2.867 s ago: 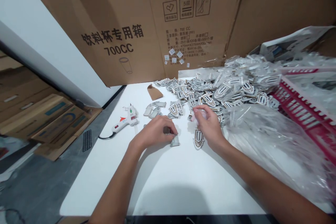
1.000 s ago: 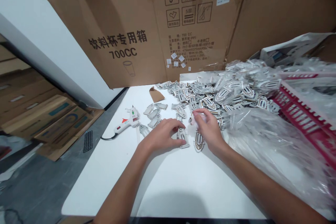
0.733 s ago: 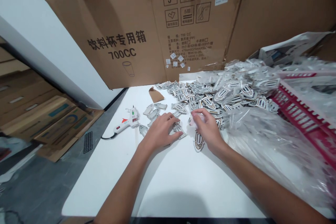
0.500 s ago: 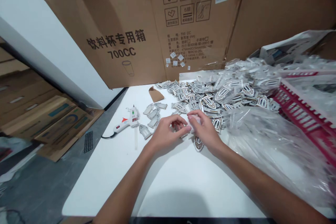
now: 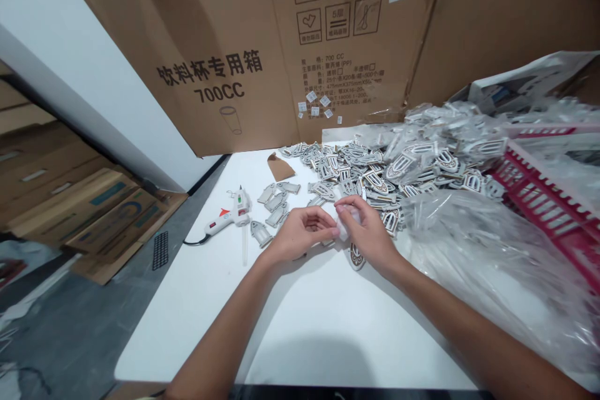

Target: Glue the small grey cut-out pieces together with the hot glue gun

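Note:
Above the middle of the white table [image 5: 300,325], my two hands meet fingertip to fingertip. My right hand [image 5: 371,234] pinches a small, white, crumpled-looking wad [image 5: 344,229] between thumb and fingers. The curled fingers and thumb of my left hand [image 5: 300,234] close at the wad's left edge; what lies between them is too small to make out. Partly under my right hand lies an arched ornament [image 5: 357,257] with a brown scroll pattern. Several plain grey arched pieces [image 5: 275,203] lie just beyond my left hand.
Left of my hands a white glue gun [image 5: 229,215] lies with its cord over the table edge. Behind stand a pile of arched ornaments [image 5: 349,165], a brown cardboard scrap [image 5: 280,168] and a large carton [image 5: 210,25]. Clear plastic bags [image 5: 469,262] and a pink basket [image 5: 548,200] fill the right.
My hands stay together at almost the same spot. The left fingers have curled closer to the white wad, more of which shows now. The view has shifted slightly.

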{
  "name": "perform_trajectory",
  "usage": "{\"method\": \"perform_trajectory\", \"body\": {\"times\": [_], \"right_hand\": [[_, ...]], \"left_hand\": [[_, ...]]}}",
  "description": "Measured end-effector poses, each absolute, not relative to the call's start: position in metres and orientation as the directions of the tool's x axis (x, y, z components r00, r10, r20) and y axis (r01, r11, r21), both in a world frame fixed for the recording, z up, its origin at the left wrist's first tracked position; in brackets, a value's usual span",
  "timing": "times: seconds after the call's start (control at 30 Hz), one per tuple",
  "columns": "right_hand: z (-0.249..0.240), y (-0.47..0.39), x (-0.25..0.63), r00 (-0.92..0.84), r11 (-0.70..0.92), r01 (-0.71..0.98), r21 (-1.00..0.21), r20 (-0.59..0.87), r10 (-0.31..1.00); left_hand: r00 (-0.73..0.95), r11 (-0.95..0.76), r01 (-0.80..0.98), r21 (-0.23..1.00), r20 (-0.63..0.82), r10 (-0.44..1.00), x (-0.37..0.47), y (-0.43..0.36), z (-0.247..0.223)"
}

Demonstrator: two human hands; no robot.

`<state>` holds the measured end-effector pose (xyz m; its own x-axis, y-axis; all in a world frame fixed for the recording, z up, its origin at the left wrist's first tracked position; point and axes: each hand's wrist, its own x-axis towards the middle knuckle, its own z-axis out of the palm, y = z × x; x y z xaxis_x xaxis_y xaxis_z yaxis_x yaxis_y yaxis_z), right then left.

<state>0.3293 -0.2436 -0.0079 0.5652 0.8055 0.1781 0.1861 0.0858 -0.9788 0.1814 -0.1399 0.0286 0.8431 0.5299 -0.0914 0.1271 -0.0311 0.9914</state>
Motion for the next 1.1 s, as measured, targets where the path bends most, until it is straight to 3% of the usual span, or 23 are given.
{"method": "perform_trajectory", "body": {"times": [0.37,0.57,0.83,1.1], "right_hand": [[-0.011,-0.243,0.330,0.612,0.060,0.049,-0.997,0.077,0.787],[-0.011,-0.243,0.330,0.618,0.061,0.027,-0.998,0.065,0.784],[-0.011,-0.242,0.331,0.622,0.069,0.006,-0.998,0.058,0.781],[-0.010,-0.241,0.332,0.627,0.072,0.017,-0.997,0.067,0.776]], "left_hand": [[0.789,-0.054,0.098,0.994,-0.044,0.612,0.178,-0.133,0.030],[0.704,-0.032,0.200,0.979,-0.121,0.700,0.174,-0.130,0.033],[0.691,-0.369,0.267,0.890,0.090,0.717,0.170,-0.116,0.024],[0.809,-0.658,0.235,0.715,0.232,0.540,0.167,-0.123,0.038]]}}
